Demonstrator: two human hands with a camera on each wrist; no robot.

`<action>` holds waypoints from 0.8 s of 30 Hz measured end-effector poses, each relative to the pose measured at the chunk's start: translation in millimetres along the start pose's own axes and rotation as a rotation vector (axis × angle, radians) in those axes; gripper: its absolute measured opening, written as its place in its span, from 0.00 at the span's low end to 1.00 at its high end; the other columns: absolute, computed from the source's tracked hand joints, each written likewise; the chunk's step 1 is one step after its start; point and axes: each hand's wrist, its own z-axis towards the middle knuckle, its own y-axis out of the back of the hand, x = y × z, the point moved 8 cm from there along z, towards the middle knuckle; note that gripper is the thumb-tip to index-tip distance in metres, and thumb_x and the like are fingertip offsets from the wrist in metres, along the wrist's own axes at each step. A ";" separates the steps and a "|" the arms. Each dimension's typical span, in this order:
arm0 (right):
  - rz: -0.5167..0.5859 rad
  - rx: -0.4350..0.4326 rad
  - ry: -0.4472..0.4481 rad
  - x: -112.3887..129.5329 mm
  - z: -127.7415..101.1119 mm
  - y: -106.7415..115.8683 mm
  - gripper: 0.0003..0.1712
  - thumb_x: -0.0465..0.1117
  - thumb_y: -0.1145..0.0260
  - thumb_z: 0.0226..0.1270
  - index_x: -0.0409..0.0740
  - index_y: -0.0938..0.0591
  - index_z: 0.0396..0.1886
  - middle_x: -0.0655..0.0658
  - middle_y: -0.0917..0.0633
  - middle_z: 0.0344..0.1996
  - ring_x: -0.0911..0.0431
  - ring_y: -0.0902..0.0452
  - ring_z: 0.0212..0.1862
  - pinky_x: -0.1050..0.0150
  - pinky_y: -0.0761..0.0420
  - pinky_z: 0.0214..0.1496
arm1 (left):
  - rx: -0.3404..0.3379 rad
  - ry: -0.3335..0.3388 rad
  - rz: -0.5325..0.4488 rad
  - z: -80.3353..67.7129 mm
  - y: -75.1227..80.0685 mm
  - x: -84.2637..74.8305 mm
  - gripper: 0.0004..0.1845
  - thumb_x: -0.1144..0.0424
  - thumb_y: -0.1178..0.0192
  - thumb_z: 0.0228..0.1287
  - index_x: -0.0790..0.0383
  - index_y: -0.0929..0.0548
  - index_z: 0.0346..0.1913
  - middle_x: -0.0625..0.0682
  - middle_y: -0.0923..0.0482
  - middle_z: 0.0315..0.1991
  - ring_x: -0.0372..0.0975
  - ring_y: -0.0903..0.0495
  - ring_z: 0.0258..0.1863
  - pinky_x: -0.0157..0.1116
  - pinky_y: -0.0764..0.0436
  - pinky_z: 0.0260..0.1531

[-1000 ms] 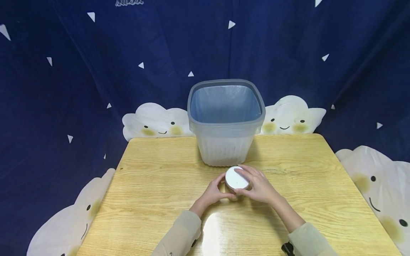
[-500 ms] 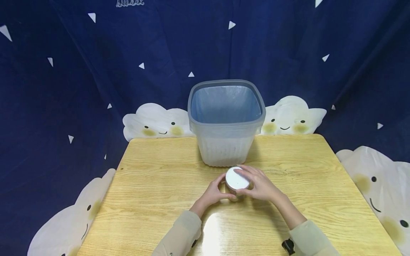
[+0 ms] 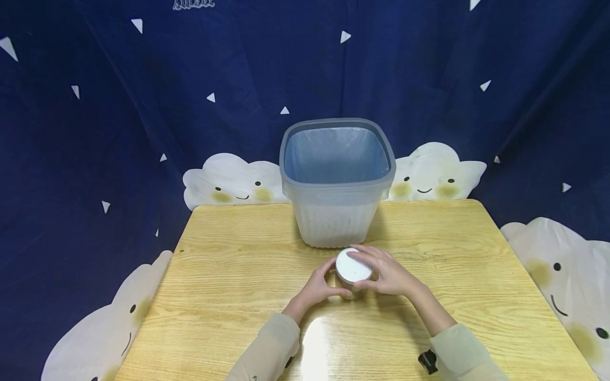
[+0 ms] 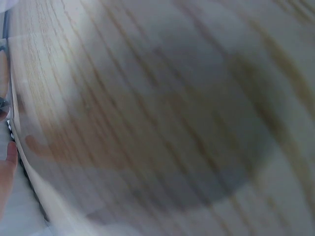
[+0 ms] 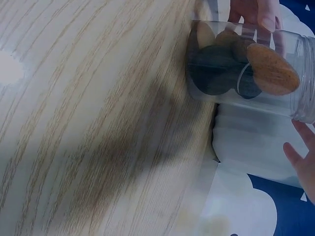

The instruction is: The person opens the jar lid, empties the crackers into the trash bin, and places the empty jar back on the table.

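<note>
Across lower half of head view: one wooden table (image 3: pixel 229 275), pale yellow grain, glossy glare near bottom centre. At centre frame: one translucent grey bin (image 3: pixel 336 182), squarish with rounded corners, ribbed lower wall, standing at table's far edge. Just below bin: one clear round jar (image 3: pixel 352 271) with flat white lid (image 3: pixel 353 264); right wrist view shows brown and dark pieces inside. Left hand (image 3: pixel 318 288) fingers curled round jar side. Right hand (image 3: pixel 388 275) fingers curved over lid, gripping its rim.

bin (image 3: pixel 336 180) just behind jar (image 3: pixel 353 270), sides open
</note>
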 end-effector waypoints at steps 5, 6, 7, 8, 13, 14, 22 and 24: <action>0.005 0.012 0.008 0.3 0.8 0.2 0.42 0.57 0.31 0.50 0.48 0.32 0.64 0.39 0.34 0.64 0.42 0.38 0.63 0.36 0.41 0.60 | 0.004 -0.001 -0.004 -0.7 -0.6 -0.2 0.46 0.56 0.26 0.39 0.37 0.38 0.65 0.37 0.32 0.59 0.35 0.34 0.59 0.46 0.39 0.61; 0.006 0.014 0.008 0.2 1.0 0.1 0.42 0.57 0.31 0.50 0.48 0.32 0.64 0.39 0.34 0.64 0.41 0.38 0.63 0.36 0.41 0.60 | 0.004 -0.001 -0.007 -0.8 -0.6 -0.4 0.47 0.56 0.26 0.39 0.37 0.38 0.65 0.38 0.32 0.59 0.35 0.34 0.59 0.46 0.39 0.61; 0.008 0.017 0.008 0.0 1.2 0.1 0.42 0.57 0.31 0.50 0.49 0.32 0.64 0.39 0.34 0.64 0.42 0.38 0.63 0.36 0.41 0.60 | 0.004 -0.001 -0.008 -0.9 -0.6 -0.5 0.46 0.57 0.26 0.39 0.37 0.38 0.65 0.38 0.32 0.59 0.36 0.34 0.59 0.47 0.39 0.61; 0.012 0.019 0.009 -0.1 1.3 0.2 0.42 0.57 0.31 0.50 0.49 0.32 0.64 0.40 0.34 0.64 0.41 0.38 0.63 0.36 0.41 0.60 | 0.004 -0.002 -0.009 -0.9 -0.6 -0.7 0.47 0.57 0.26 0.39 0.37 0.38 0.65 0.38 0.32 0.59 0.36 0.34 0.59 0.47 0.39 0.61; 0.033 0.026 0.022 1.0 2.5 1.9 0.41 0.56 0.31 0.50 0.48 0.32 0.64 0.39 0.34 0.64 0.41 0.38 0.63 0.35 0.42 0.59 | 0.002 0.001 -0.001 -0.3 -0.4 -0.7 0.47 0.57 0.25 0.38 0.38 0.38 0.65 0.37 0.32 0.59 0.35 0.34 0.59 0.45 0.39 0.61; 0.037 0.028 0.026 1.4 2.7 2.1 0.41 0.55 0.31 0.50 0.47 0.32 0.64 0.39 0.34 0.64 0.41 0.38 0.63 0.35 0.42 0.59 | 0.002 0.000 0.001 -0.1 -0.4 -0.7 0.47 0.57 0.25 0.38 0.38 0.38 0.65 0.37 0.32 0.59 0.35 0.34 0.59 0.44 0.39 0.61; 0.076 0.048 0.055 1.5 4.6 2.2 0.41 0.53 0.31 0.48 0.46 0.31 0.63 0.36 0.34 0.64 0.38 0.39 0.62 0.32 0.42 0.57 | 0.003 0.011 0.012 -0.1 -0.7 0.1 0.48 0.56 0.25 0.38 0.37 0.38 0.65 0.37 0.32 0.59 0.34 0.34 0.59 0.44 0.39 0.62; 0.088 0.055 0.061 1.8 5.1 2.6 0.41 0.53 0.31 0.49 0.46 0.31 0.63 0.36 0.34 0.64 0.38 0.39 0.62 0.32 0.42 0.57 | 0.001 0.017 0.011 -0.9 -0.5 -1.9 0.47 0.57 0.25 0.38 0.38 0.38 0.65 0.37 0.32 0.59 0.34 0.35 0.60 0.45 0.40 0.62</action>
